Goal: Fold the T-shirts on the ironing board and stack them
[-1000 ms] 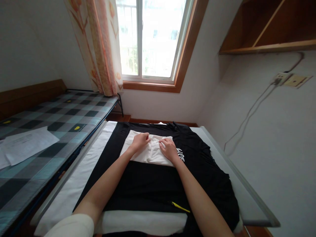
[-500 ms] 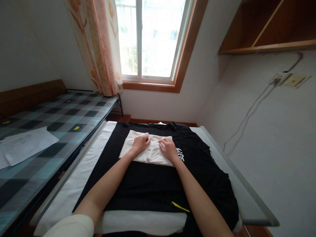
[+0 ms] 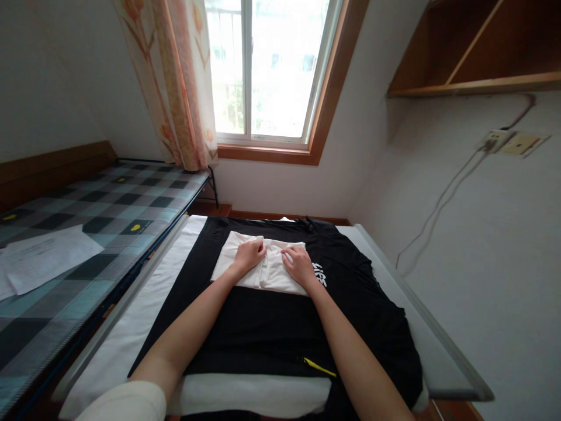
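A white folded cloth, its exact kind unclear, lies flat with a seam down its middle. Beneath it is a black T-shirt with white lettering on the chest, spread wide. My left hand rests on the cloth just left of the seam, fingers curled in and closed on the fabric. Right of the seam, my right hand bends its fingers down onto the cloth in a pinch; the fingertips are partly hidden. A thin yellow object sits at the shirt's near edge, by my right forearm.
The shirt lies on a white-covered table with a grey rim. On the left stands a bed with a checked mattress and paper sheets. Ahead are a curtain and window; at right, a wooden shelf and a hanging cable.
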### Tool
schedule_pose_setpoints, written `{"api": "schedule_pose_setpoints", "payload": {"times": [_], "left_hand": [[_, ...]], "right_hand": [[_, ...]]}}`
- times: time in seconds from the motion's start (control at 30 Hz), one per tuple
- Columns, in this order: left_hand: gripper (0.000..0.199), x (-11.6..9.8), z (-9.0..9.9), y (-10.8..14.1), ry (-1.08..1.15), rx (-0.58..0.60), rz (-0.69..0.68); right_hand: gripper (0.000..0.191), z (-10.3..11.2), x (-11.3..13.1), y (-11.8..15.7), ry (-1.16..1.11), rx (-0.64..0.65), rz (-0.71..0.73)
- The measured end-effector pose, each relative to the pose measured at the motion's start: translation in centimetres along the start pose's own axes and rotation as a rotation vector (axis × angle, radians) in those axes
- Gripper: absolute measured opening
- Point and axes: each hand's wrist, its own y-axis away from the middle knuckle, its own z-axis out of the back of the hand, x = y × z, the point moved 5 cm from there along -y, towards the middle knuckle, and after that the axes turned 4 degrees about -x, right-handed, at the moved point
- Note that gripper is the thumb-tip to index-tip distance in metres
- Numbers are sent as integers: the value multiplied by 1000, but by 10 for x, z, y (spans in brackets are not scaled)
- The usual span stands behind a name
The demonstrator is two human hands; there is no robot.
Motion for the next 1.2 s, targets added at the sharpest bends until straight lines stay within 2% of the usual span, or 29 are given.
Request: {"api": "schedule_pose_setpoints", "payload": {"times": [0.23,0.33,0.43,0.53,0.73,1.2], "left_hand": [[25,0,0,0,1,19,7],[26,0,0,0,-2,29,10],[26,0,0,0,-8,32,15],[25,-1,1,0,-11,28,13],[25,-1,2,1,-3,31,14],[24,-3,5,2,-1,38,30]], "right_hand": [[19,0,-3,-1,-67,-26,4],[24,7,-12,-2,-124,-105,-34],[34,14,-25,0,-91,-185,-89],[43,9,-34,4,-60,-159,-110],[31,-5,-40,7,-27,-71,-146],[28,-4,-41,7,-51,-83,-164]]}}
